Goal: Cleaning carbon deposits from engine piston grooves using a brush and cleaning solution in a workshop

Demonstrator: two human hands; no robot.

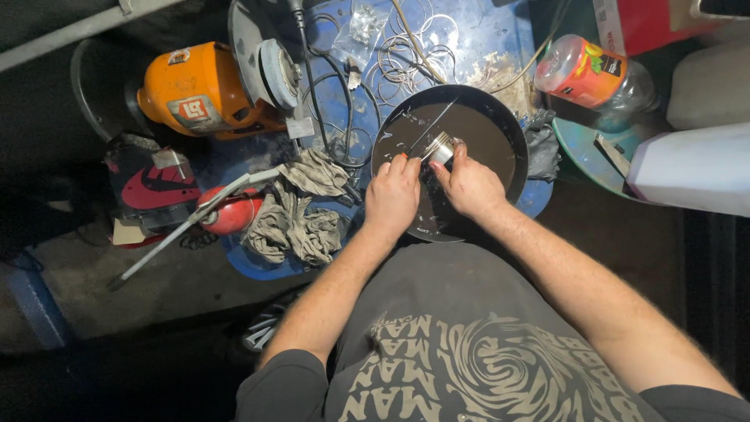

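Both hands work over a round black pan (512, 137) holding dark liquid, set on a blue drum top (488, 31). My left hand (392, 197) and my right hand (469, 186) together pinch a small shiny metal ring piece (441, 148) just above the liquid. A thin metal rod (426, 133) lies slanted in the pan beside the piece. The fingertips of both hands hide part of the piece.
An orange bench grinder (207, 90) with a grey wheel stands at the left. Dirty grey rags (301, 211) lie beside the pan. Several wire rings (410, 55) rest behind it. A plastic bottle (594, 74) lies at the right, a red-and-black shoe (148, 187) at the left.
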